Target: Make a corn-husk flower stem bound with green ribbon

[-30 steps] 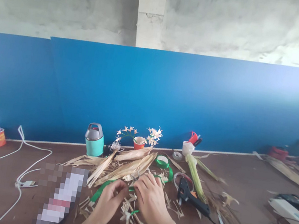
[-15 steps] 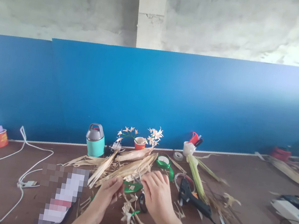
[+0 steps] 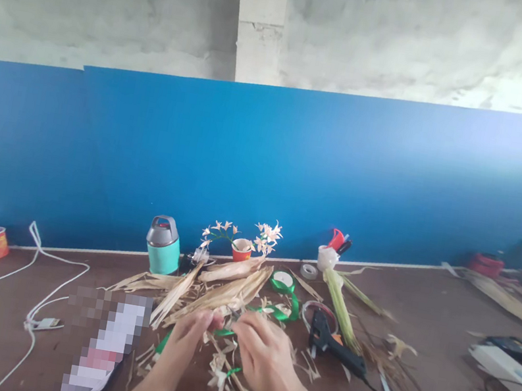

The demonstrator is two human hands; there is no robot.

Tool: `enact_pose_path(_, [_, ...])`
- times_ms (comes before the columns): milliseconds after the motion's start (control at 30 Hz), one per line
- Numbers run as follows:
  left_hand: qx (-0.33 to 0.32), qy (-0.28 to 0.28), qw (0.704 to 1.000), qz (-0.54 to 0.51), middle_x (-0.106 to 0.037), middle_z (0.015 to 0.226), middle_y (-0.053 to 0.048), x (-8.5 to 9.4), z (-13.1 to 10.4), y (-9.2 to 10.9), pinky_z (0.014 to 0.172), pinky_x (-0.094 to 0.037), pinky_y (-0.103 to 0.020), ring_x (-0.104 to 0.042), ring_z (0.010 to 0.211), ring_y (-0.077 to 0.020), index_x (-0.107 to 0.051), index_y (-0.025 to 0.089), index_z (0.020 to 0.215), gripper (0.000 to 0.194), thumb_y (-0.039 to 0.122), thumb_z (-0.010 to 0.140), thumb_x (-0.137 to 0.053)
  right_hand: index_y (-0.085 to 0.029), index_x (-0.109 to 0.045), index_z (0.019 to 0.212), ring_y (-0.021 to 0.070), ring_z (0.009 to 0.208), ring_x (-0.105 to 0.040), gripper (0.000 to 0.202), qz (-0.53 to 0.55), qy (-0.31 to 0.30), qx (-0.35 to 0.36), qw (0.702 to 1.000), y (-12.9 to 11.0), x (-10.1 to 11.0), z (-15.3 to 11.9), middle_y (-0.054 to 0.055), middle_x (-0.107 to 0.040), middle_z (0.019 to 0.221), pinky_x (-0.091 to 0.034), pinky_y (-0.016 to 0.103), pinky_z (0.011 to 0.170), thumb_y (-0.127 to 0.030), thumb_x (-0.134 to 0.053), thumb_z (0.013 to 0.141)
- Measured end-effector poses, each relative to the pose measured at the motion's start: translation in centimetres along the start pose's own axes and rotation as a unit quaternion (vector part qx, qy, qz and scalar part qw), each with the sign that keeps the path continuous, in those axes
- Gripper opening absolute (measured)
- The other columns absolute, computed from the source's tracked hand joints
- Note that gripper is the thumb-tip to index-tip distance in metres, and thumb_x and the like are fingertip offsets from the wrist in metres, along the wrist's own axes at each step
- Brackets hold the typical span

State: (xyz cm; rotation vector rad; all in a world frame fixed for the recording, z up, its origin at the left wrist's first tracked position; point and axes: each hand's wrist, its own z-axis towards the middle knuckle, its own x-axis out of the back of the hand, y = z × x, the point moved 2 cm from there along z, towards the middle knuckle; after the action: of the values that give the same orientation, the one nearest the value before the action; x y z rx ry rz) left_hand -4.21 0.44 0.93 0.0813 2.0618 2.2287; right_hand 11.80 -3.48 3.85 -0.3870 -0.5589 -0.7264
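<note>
My left hand (image 3: 190,337) is closed in a pinch on a strip of green ribbon (image 3: 224,332); part of the ribbon also shows beside the wrist. Close by, my right hand (image 3: 265,350) is wrapped round small scissors (image 3: 233,315), whose grey blades point at the left fingertips. Its handles are hidden by the hand. Below the hands lies a pale husk flower (image 3: 219,379) with a bit of green on it, among cut scraps. Beyond them are dried corn husks (image 3: 224,296) and a roll of green ribbon (image 3: 282,281).
A black glue gun (image 3: 333,344) with its cord lies to the right, near green stalks (image 3: 340,305). Behind stand a red cup (image 3: 241,254) with husk flowers and a teal flask (image 3: 163,252). White cable (image 3: 40,305) runs along the left; a blue partition (image 3: 297,161) closes the back.
My hands have come closer together, and the scissor blades now meet the left fingertips. Less ribbon shows between the hands, and some now shows left of the left wrist.
</note>
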Motion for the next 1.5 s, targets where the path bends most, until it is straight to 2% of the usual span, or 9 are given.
enact_pose_path(167, [0.124, -0.155, 0.963, -0.182, -0.066, 0.07, -0.005, -0.7, -0.5, -0.6, 0.066, -0.041, -0.027, -0.058, 0.067, -0.0174, -0.071, 0.014, 0.078, 0.031, 0.045, 0.074, -0.066, -0.019, -0.057, 0.083, 0.0147, 0.069, -0.054, 0.023, 0.001, -0.028, 0.097, 0.995, -2.5, -1.3, -0.5, 0.005, -0.063, 0.082, -0.04, 0.027, 0.064, -0.01, -0.036, 0.088])
enact_pose_path(567, [0.127, -0.11, 0.946, -0.276, -0.06, 0.061, 0.0, -0.3, 0.7, -1.1, 0.052, -0.033, -0.02, -0.049, 0.053, -0.0084, -0.064, 0.014, 0.063, 0.021, 0.029, 0.063, -0.079, -0.019, -0.052, 0.075, 0.0147, 0.062, -0.051, 0.019, 0.033, -0.093, 0.15, 0.984, -3.1, -3.1, -0.5, 0.003, -0.058, 0.071, -0.043, 0.026, 0.058, -0.012, -0.037, 0.084])
enact_pose_path(667, [0.126, -0.071, 0.948, -0.285, -0.06, 0.058, 0.003, 0.0, 1.0, -1.3, 0.052, -0.035, -0.019, -0.05, 0.051, -0.0074, -0.063, 0.014, 0.06, 0.024, 0.027, 0.055, -0.084, -0.019, -0.054, 0.081, 0.0138, 0.065, -0.054, 0.014, 0.077, -0.028, 0.106, 0.991, -3.0, -2.4, -0.4, 0.004, -0.06, 0.076, -0.044, 0.023, 0.06, -0.011, -0.043, 0.082])
enact_pose_path(767, [0.121, -0.045, 0.948, -0.292, -0.061, 0.057, 0.003, 0.1, 1.0, -1.1, 0.053, -0.038, -0.019, -0.051, 0.051, -0.0071, -0.066, 0.015, 0.063, 0.023, 0.027, 0.055, -0.084, -0.019, -0.054, 0.077, 0.0132, 0.062, -0.054, 0.013, 0.151, 0.03, -0.053, 0.987, -2.2, -1.8, -0.3, 0.003, -0.058, 0.071, -0.044, 0.022, 0.059, -0.013, -0.045, 0.084])
enact_pose_path(933, [0.123, -0.032, 0.935, -0.331, -0.068, 0.071, 0.0, -0.2, 0.5, -1.0, 0.06, -0.043, -0.02, -0.059, 0.062, -0.0102, -0.069, 0.017, 0.077, 0.015, 0.022, 0.065, -0.078, -0.018, -0.062, 0.076, 0.017, 0.065, -0.057, 0.025, 0.261, 0.006, -0.28, 0.924, -0.4, -3.2, -1.0, 0.005, -0.062, 0.069, -0.046, 0.026, 0.064, -0.031, -0.046, 0.089])
enact_pose_path(1033, [0.158, -0.059, 0.93, -0.327, -0.067, 0.069, 0.0, -0.7, 0.1, -1.2, 0.056, -0.042, -0.02, -0.058, 0.059, -0.0095, -0.07, 0.015, 0.077, 0.015, 0.023, 0.066, -0.077, -0.017, -0.066, 0.097, 0.021, 0.081, -0.061, 0.032, 0.397, 0.032, -0.384, 0.833, 0.2, -4.3, -1.3, 0.008, -0.066, 0.086, -0.048, 0.03, 0.073, -0.045, -0.055, 0.083])
enact_pose_path(1167, [0.215, -0.109, 0.919, -0.312, -0.064, 0.061, -0.001, -1.5, -0.5, -1.6, 0.057, -0.042, -0.022, -0.055, 0.054, -0.0094, -0.067, 0.012, 0.064, 0.015, 0.022, 0.063, -0.079, -0.017, -0.068, 0.096, 0.018, 0.074, -0.056, 0.044, 0.502, 0.064, -0.446, 0.739, 0.7, -4.4, -1.3, 0.004, -0.063, 0.078, -0.047, 0.028, 0.068, -0.05, -0.072, 0.066])
enact_pose_path(1333, [0.232, -0.112, 0.93, -0.262, -0.059, 0.054, 0.001, -1.6, -0.8, -1.8, 0.046, -0.032, -0.02, -0.048, 0.046, -0.0075, -0.066, 0.013, 0.063, 0.02, 0.023, 0.058, -0.081, -0.016, -0.064, 0.062, 0.0101, 0.056, -0.041, 0.033, 0.542, 0.052, -0.451, 0.707, 1.2, -3.5, -0.7, -0.002, -0.053, 0.058, -0.035, 0.022, 0.053, -0.045, -0.077, 0.06])
enact_pose_path(1500, [0.167, -0.12, 0.948, -0.244, -0.064, 0.063, -0.002, -1.6, -0.7, -0.6, 0.059, -0.039, -0.023, -0.056, 0.06, -0.0131, -0.069, 0.013, 0.067, 0.021, 0.029, 0.06, -0.079, -0.017, -0.061, 0.059, 0.0085, 0.05, -0.034, 0.033, 0.557, 0.039, -0.476, 0.679, 1.1, -3.3, -0.6, -0.005, -0.045, 0.052, -0.029, 0.022, 0.049, -0.046, -0.077, 0.06])
